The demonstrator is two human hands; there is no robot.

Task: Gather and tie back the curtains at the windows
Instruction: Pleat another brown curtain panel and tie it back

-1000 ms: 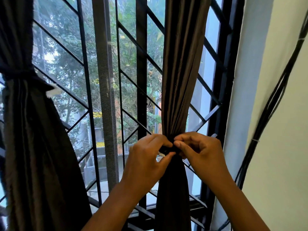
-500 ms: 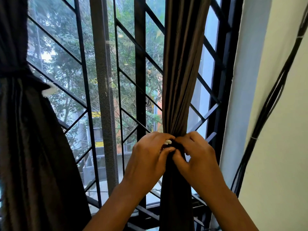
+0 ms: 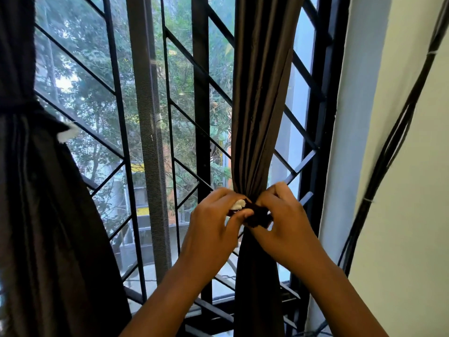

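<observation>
A dark brown curtain (image 3: 262, 98) hangs gathered into a narrow bundle in front of the window grille, right of centre. A dark tie-back band (image 3: 258, 215) with a white end (image 3: 238, 205) wraps its waist. My left hand (image 3: 211, 229) pinches the white end of the band. My right hand (image 3: 281, 222) grips the dark part of the band against the curtain. A second dark curtain (image 3: 41, 215) at the far left is gathered and cinched by its own band (image 3: 18, 107) with a white tag (image 3: 68, 135).
A black metal window grille (image 3: 201, 93) with diagonal bars stands behind the curtains, trees and buildings beyond. A pale wall (image 3: 413, 190) is on the right, with a bundle of black cables (image 3: 393, 142) running down it.
Both hands have kept working the band at the curtain's waist. The white end now shows more between my left fingers, and the dark band bulges out in front of the curtain.
</observation>
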